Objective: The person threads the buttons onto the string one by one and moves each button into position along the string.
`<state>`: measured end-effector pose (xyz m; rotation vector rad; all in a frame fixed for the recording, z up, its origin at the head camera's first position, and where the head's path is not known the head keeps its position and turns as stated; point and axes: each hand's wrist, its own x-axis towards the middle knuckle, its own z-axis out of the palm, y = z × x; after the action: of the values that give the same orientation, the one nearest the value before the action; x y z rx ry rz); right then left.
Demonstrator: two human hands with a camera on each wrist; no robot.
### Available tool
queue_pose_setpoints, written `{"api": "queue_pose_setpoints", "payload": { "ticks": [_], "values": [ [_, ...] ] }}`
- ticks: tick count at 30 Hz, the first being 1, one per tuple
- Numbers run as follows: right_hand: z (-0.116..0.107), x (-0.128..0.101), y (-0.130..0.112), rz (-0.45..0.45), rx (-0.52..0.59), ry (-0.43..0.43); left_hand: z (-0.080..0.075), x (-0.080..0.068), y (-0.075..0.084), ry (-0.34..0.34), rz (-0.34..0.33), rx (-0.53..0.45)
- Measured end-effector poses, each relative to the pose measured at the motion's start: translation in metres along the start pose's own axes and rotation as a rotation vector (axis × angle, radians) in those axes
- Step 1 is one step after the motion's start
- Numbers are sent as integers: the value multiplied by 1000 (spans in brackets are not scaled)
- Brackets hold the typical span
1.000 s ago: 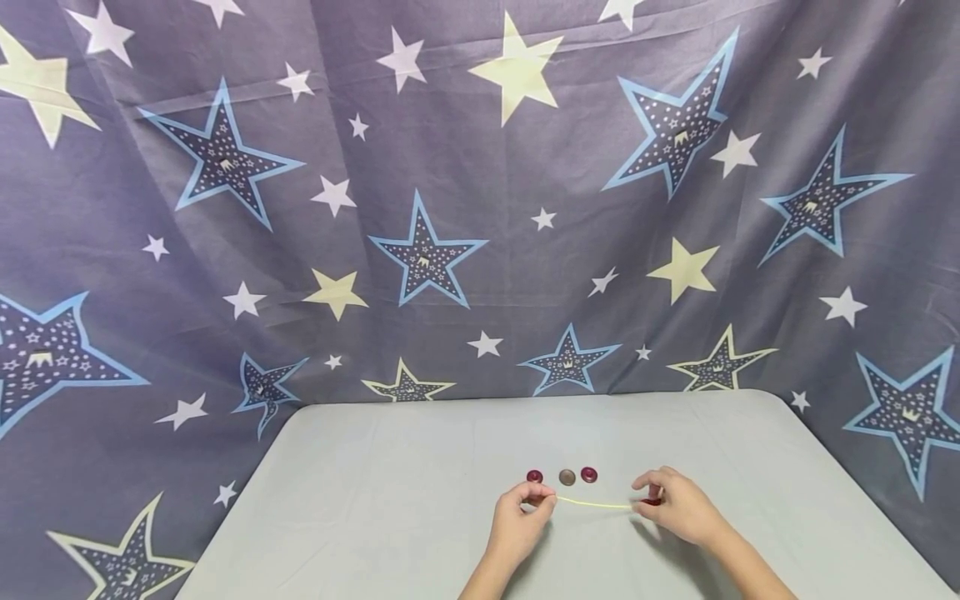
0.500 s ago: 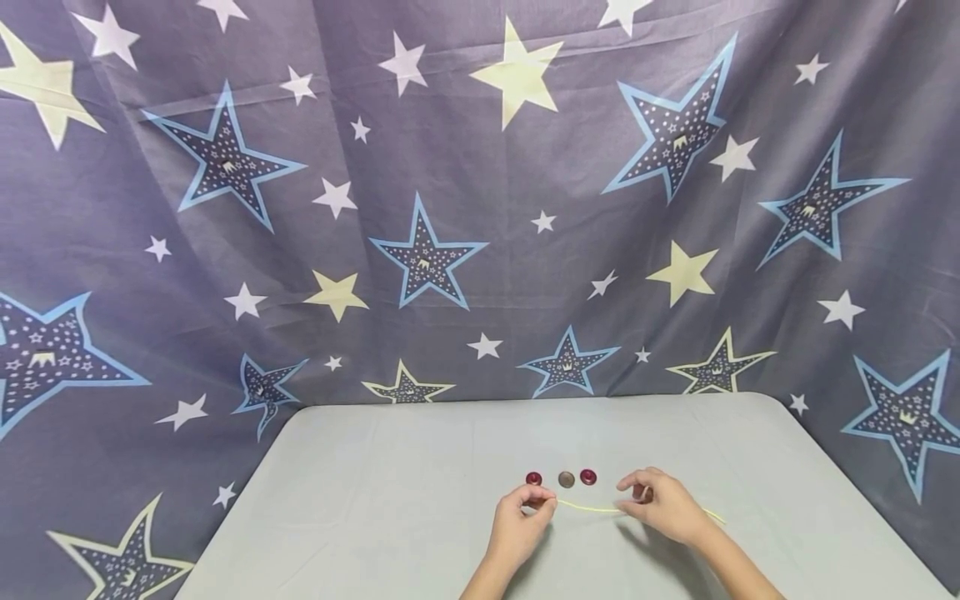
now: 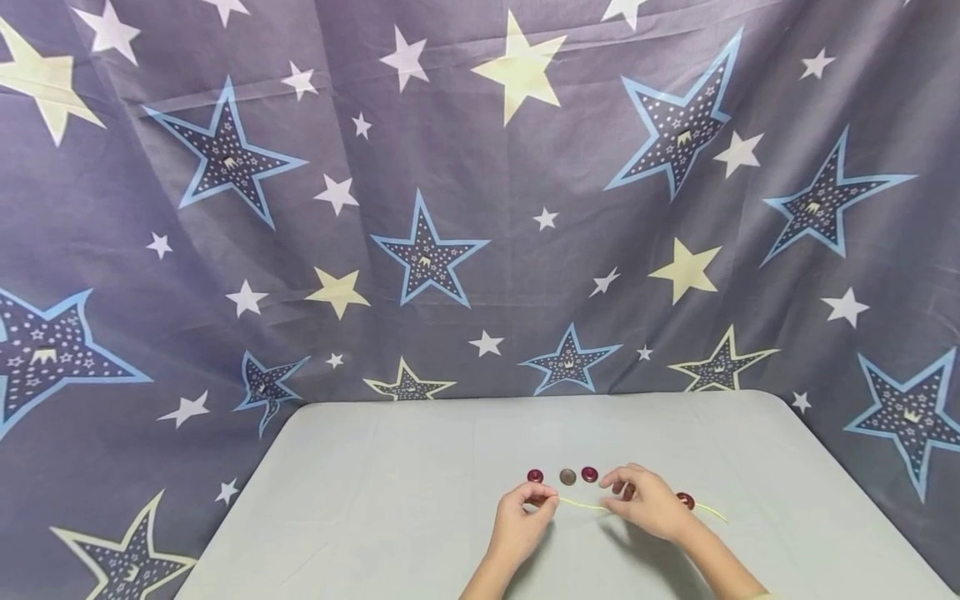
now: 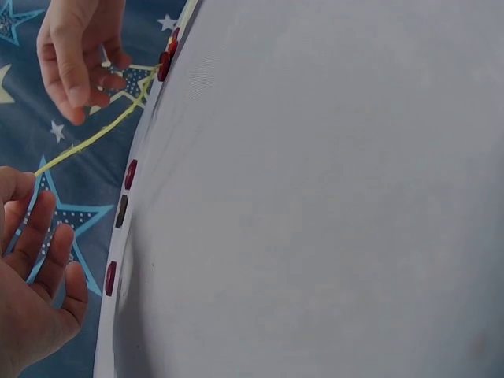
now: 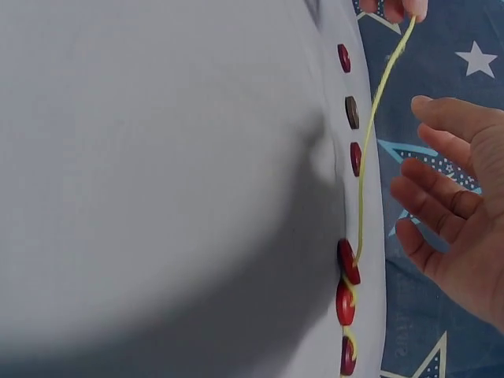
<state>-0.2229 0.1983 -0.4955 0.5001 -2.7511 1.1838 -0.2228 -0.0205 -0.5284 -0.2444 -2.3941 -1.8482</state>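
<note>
Right now the left hand (image 3: pixel 517 521) has its fingers (image 4: pixel 47 252) curled in, thumb and forefinger pinching one end of the yellow cord (image 3: pixel 588 505) just above the counter (image 3: pixel 390 500). Beside it, the right hand (image 3: pixel 648 504) has its fingers (image 5: pixel 429 193) loosely spread around the middle of the cord; whether they actually nip it cannot be told from these views, and the right wrist view shows them apart with the cord running just past them. Behind that hand the cord trails off across the counter with dark red buttons (image 5: pixel 345 283) threaded on it, three of them crowded together in the right wrist view. Just beyond both hands, three loose buttons (image 3: pixel 567 476) lie in a short row, two dark red with a brown one between, near the cord but not on it.

My judgement of the risk: if the left pinch slackens, the free end may drop and the threaded buttons could slide off, since nothing visible stops them. A tug from the right hand might also drag the strung buttons into the loose row and scatter it.

No box, tray or bowl is in sight; a star-printed cloth (image 3: pixel 450 208) hangs behind
</note>
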Motion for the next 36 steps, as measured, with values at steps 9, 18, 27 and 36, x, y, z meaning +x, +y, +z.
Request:
{"api": "queue_pose_setpoints", "payload": {
  "ticks": [9, 18, 27, 36],
  "values": [
    [8, 4, -8, -46, 55, -23, 1, 1, 2, 0, 8, -7],
    [17, 7, -13, -91, 121, -33, 2, 0, 2, -12, -2, 13],
    [27, 8, -18, -90, 161, -56, 2, -1, 3, -15, 7, -2],
    [34, 10, -22, -39, 204, -64, 2, -3, 2, -28, 2, -28]
  ]
}}
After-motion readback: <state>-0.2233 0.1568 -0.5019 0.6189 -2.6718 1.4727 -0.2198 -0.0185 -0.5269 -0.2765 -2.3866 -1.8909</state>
